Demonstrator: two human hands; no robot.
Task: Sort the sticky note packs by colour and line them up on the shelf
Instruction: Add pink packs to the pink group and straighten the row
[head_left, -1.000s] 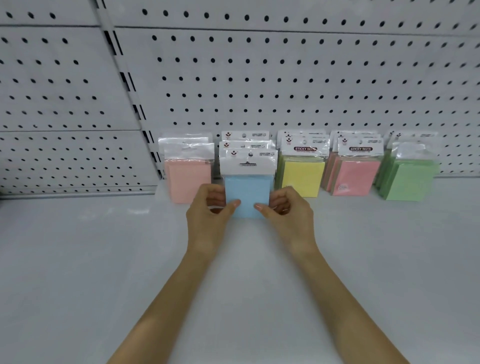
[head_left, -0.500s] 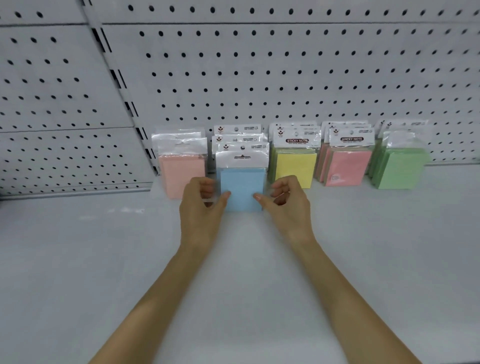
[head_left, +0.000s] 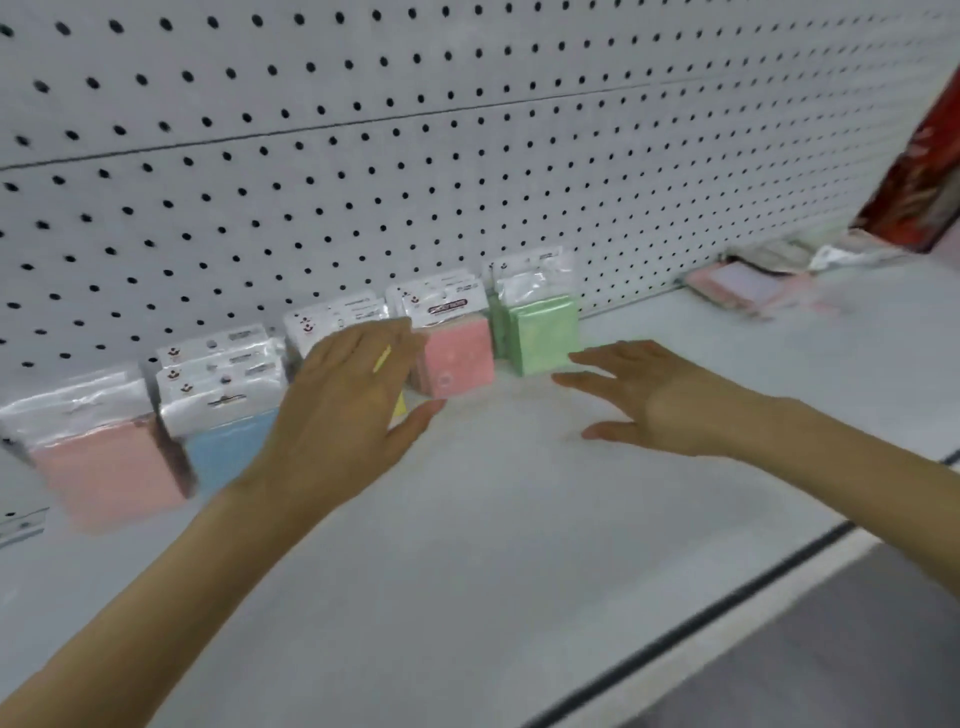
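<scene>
- The sticky note packs stand upright in a row at the far edge of the white shelf (head_left: 493, 545), leaning against the pegboard (head_left: 415, 156) and grouped by colour.
- From left to right the groups are peach packs (head_left: 104, 467), blue packs (head_left: 228, 447), yellow packs (head_left: 400, 410), pink packs (head_left: 457, 353) and green packs (head_left: 545, 332).
- The left hand (head_left: 343, 395) is released, with its fingers straight and together and its thumb out to the right.
- It lies in front of the yellow packs and hides nearly all of them. Only yellow slivers show between the fingers and under the palm.
- Whether this hand touches the yellow packs cannot be told.
- Its fingertips reach to the left edge of the pink packs, and the blue packs stand just left of its wrist.
- The right hand (head_left: 649, 395) is also released and grasps nothing, with its palm down and fingers spread.
- It hangs over bare shelf, nearer than the green packs and just to their right, with its fingertips close to the front green pack but apart from it.
- Further right and well apart from both hands, a few loose packs (head_left: 748, 283) lie flat and blurred by the pegboard, with a red object (head_left: 924, 171) beyond them.
</scene>
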